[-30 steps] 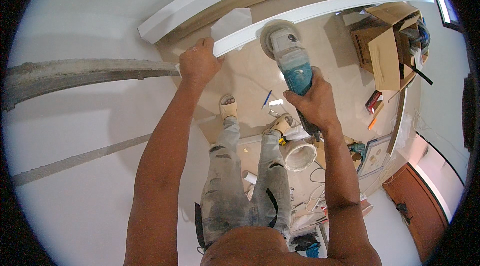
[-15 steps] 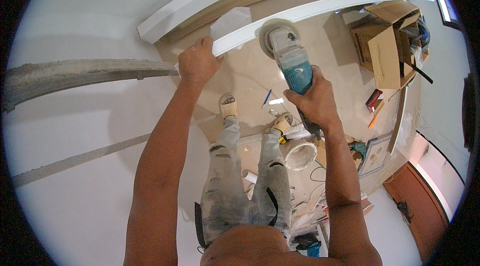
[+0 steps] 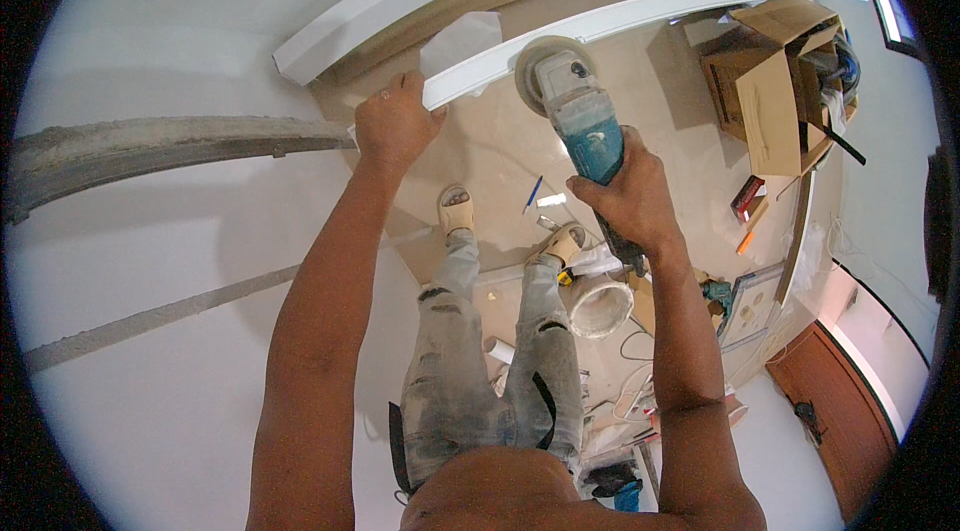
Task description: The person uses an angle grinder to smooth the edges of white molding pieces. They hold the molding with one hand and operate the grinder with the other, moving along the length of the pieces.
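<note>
With my left hand (image 3: pixel 396 127) I grip the near end of a long white strip (image 3: pixel 640 21), thumb along its lower edge. The strip stretches away to the upper right. My right hand (image 3: pixel 632 193) is wrapped round the teal and grey body of an angle grinder (image 3: pixel 590 126). The grinder's round disc (image 3: pixel 545 71) lies at the strip's edge, a short way right of my left hand; whether it touches cannot be made out. Part of the disc is hidden behind the grinder's head.
An open cardboard box (image 3: pixel 765 121) with things in it stands at the right. A white boxed length (image 3: pixel 390 6) lies by the wall. Below my right hand are a dusty bucket (image 3: pixel 600 306), cables and tools. A blue pen (image 3: pixel 533 194) lies near my feet.
The grinder's head has shifted very slightly left along the strip. My left hand keeps its grip, almost unmoved.
</note>
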{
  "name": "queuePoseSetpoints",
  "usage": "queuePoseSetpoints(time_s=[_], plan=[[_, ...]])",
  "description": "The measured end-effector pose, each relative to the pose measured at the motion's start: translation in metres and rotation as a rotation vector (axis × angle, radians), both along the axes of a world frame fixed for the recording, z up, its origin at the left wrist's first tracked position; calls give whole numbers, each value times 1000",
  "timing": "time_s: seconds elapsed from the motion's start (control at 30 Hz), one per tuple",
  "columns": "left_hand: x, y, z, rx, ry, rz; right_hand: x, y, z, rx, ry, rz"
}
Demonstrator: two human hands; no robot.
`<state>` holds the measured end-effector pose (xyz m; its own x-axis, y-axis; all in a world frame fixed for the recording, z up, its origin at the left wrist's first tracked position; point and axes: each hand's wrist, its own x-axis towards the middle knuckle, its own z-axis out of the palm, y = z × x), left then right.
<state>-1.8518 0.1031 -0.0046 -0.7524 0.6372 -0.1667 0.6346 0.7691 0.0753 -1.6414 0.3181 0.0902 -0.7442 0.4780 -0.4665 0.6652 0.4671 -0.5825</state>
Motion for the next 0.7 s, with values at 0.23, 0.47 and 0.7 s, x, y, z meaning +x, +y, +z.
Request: queuePoseSetpoints(time_s=[0.23,0.47,0.7], plan=[[0,0,-1,26,-8,-8,0,1,3,-23,-31,-4],[0,0,-1,6,-38,9,0,0,3,-35,-35,-9],[1,-2,-2,1,11,-22,2,0,2,-31,-34,-44]])
